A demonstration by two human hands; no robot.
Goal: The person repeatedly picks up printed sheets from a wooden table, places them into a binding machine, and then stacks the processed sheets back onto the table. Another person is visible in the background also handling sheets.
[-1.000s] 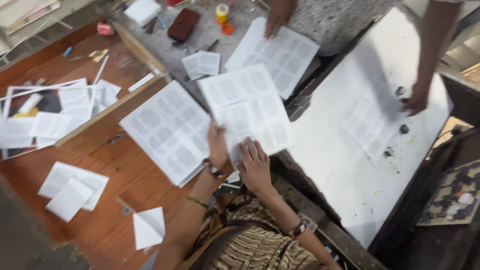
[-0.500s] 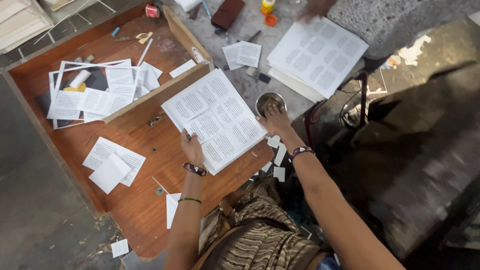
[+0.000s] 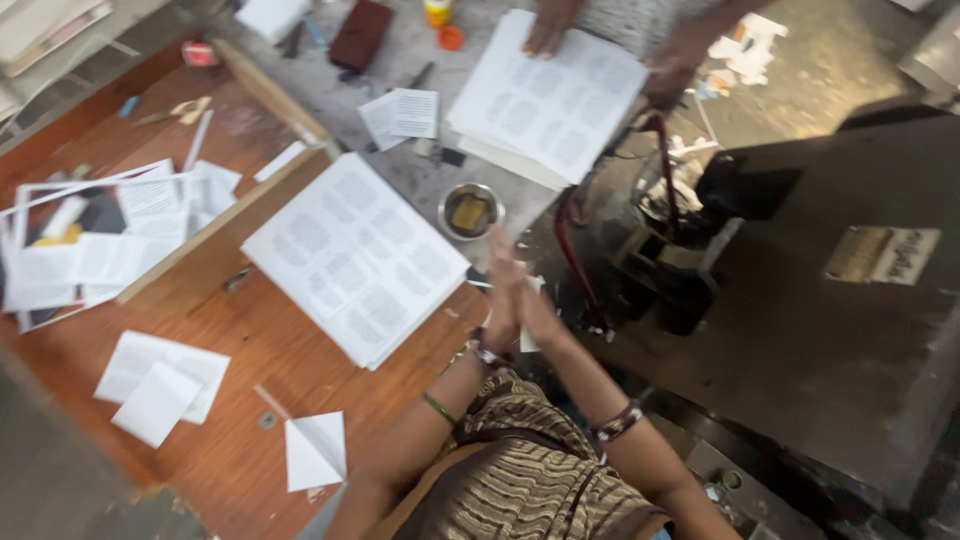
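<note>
— What is changing at the bench?

— Half a second ago the person's left hand (image 3: 500, 292) was resting on the near edge of the stack of printed sheets (image 3: 355, 255), and the right hand (image 3: 537, 312) was reaching into the small metal bowl (image 3: 470, 211). Now both are lifting clear and meeting in the air, so the stack and the bowl are lying untouched.

— And the grip?

— The two palms are pressing flat against each other, fingers straight and pointing away from the body. Nothing is showing between them, and neither hand is pinching or holding anything.

— Where is everything sitting from there?

— The stack is lying just left of the joined hands on the wooden board (image 3: 230, 450). The bowl is sitting just beyond the fingertips — near, not touching. Farther beyond, another person's hand (image 3: 548, 28) is resting on a second stack of sheets (image 3: 545, 105). To the right of the hands, the dark machine (image 3: 800, 330) is standing close by.
</note>
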